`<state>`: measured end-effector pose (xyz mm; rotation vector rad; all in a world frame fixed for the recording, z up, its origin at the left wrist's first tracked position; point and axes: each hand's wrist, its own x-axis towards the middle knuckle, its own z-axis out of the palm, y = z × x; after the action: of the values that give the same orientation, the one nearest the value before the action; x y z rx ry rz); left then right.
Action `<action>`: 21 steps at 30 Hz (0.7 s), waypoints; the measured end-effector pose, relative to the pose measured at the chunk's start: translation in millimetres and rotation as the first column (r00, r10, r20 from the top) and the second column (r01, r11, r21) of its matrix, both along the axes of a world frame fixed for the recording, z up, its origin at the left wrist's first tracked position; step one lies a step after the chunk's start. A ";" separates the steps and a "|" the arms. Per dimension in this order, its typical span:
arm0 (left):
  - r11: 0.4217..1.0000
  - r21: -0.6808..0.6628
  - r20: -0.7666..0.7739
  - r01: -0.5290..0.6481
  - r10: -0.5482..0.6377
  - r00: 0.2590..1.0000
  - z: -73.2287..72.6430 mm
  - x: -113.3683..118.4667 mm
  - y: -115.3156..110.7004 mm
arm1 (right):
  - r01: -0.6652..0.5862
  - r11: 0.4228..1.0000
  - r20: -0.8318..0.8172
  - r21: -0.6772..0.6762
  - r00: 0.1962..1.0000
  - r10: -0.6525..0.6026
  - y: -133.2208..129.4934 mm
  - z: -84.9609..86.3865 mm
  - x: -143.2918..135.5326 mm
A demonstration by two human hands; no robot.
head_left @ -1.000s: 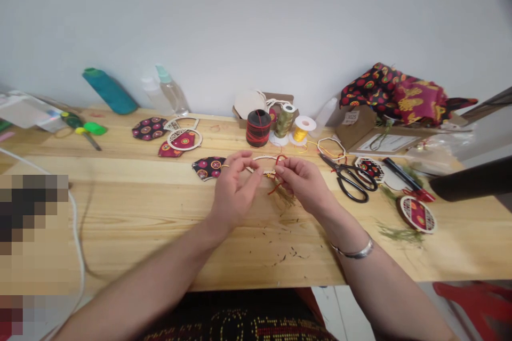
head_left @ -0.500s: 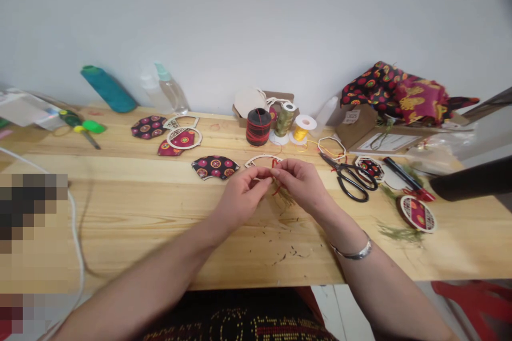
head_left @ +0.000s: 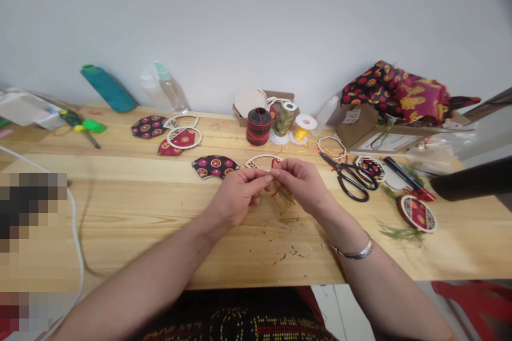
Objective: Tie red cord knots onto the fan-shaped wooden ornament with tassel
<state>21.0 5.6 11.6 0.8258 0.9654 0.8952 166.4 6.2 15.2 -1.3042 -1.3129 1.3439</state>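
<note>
Above the middle of the table my left hand (head_left: 242,192) and my right hand (head_left: 302,184) meet, thumbs and forefingers pinched tip to tip. A thin red cord (head_left: 274,163) loops up from between them, and more of it dangles below. Under my right fingers hangs a green thread tassel (head_left: 286,198), partly covered by that hand. The exact pinch point is hidden by the fingertips. Just behind the hands lies a pale fan-shaped wooden frame (head_left: 256,160). To the left of it is a fan-shaped patterned fabric piece (head_left: 215,167).
Black-handled scissors (head_left: 352,178) lie to the right, near a marker (head_left: 406,176) and a round ornament (head_left: 418,214). Thread spools (head_left: 258,128) stand behind. A cardboard box (head_left: 360,130) with cloth is at back right. A white cable (head_left: 76,224) runs along the left.
My left hand has turned slightly and its thumb now lies straighter along the forefinger. Both pinched fingertips have shifted a little to the left. The things on the table have not moved.
</note>
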 end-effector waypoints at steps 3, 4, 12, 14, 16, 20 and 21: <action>1.000 0.011 -0.012 -0.013 0.013 1.000 -0.7 -0.3 0.1 | -0.010 1.000 -0.016 0.007 1.000 0.010 -0.1 -1.4 0.4; 1.000 0.015 -0.019 -0.017 0.017 1.000 -1.1 -0.5 0.2 | -0.011 1.000 -0.016 0.012 1.000 0.012 -0.1 -2.0 0.3; 0.997 0.032 -0.045 -0.070 0.071 0.996 -1.3 -1.6 1.1 | -0.050 0.994 0.092 0.092 0.995 0.042 -0.5 2.6 1.6; 0.994 0.035 -0.046 -0.099 0.101 0.994 -0.8 -1.7 2.1 | -0.092 0.984 0.198 0.156 0.978 0.060 -0.4 3.7 4.9; 0.991 0.039 -0.046 -0.125 0.127 0.991 -0.9 -1.9 3.2 | -0.110 0.969 0.315 0.221 0.948 0.036 -0.6 3.6 8.6; 0.987 0.049 -0.050 -0.154 0.156 0.987 -2.2 -2.6 4.7 | -0.066 0.947 0.457 0.314 0.885 -0.090 -3.6 4.0 11.9; 0.986 0.048 -0.050 -0.161 0.163 0.985 -2.5 -2.6 4.8 | -0.053 0.939 0.470 0.339 0.874 -0.120 -5.1 4.8 11.4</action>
<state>18.3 10.4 9.2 0.8205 1.0753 1.0415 177.7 1.1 19.9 -1.4552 -1.7622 0.7256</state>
